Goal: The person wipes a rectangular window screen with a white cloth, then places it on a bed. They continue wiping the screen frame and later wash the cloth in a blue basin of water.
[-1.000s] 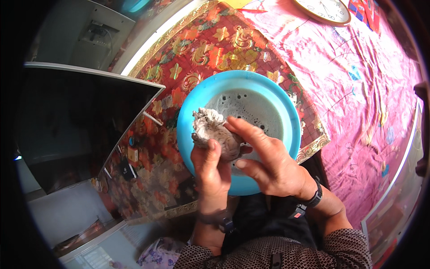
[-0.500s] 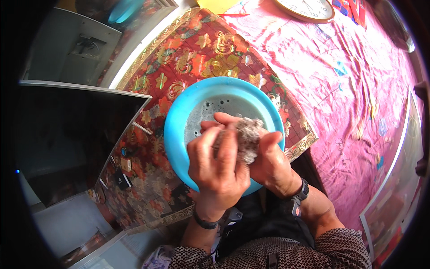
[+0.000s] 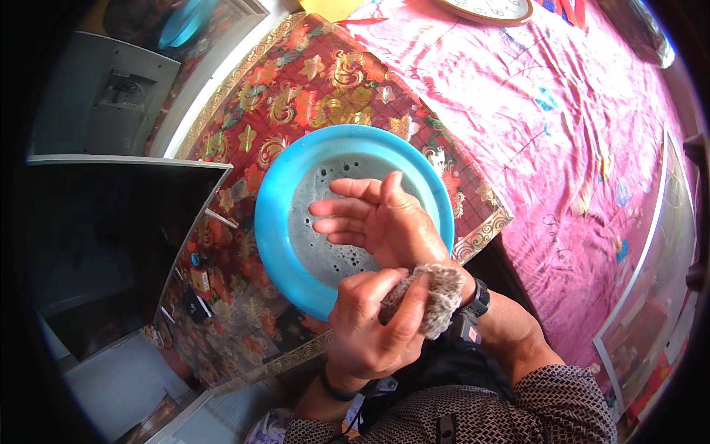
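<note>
The left hand (image 3: 370, 333) was closed around a wet grey cloth (image 3: 433, 296), pressing it against the right wrist (apparently to scrub it). The right hand (image 3: 377, 218) lay open, fingers spread, over the blue basin (image 3: 277, 237) of soapy water, which would catch drips.

I am in a home room: a bed spread with a pink embroidered sheet (image 3: 562, 126), a red and gold patterned cloth (image 3: 310, 81), a round wall clock (image 3: 488, 7) lying flat, and a dark screen (image 3: 96, 237) beside me.
</note>
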`<state>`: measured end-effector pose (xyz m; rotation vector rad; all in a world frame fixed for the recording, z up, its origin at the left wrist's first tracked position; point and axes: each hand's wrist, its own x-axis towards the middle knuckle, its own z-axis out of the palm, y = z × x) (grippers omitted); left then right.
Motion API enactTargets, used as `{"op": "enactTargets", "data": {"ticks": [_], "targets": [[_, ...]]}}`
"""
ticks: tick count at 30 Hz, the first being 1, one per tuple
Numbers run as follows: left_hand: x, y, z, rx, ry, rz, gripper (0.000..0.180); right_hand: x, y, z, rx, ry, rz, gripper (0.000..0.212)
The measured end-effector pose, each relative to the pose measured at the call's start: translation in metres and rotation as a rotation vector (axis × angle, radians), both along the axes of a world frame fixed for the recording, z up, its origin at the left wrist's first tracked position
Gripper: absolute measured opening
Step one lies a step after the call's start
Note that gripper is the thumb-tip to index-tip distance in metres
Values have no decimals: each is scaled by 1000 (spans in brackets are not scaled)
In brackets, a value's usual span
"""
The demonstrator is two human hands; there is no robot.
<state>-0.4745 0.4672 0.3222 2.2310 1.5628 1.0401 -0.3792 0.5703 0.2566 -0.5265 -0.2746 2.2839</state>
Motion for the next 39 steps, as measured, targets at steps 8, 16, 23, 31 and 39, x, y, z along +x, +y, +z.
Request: {"op": "enactTargets", "data": {"ticks": [8,16,23,31,39], "targets": [[-30,28,-7,-37,23,292,47,-11,-23,-7,391,-328,-40,41],[-51,23,-10,-128,-217,378,42,1,-14,4,1236,-903,-80,60],[-56,8,6,-61,-83,147,51,11,7,-1,1840,-1187,-77,72],[-62,47,12,-171,344,37,43,-2,-12,-17,2439,-1288,93,70],[-81,73,12,-312,164,76,34,14,-16,-3,2660,-1208,345,53]]}}
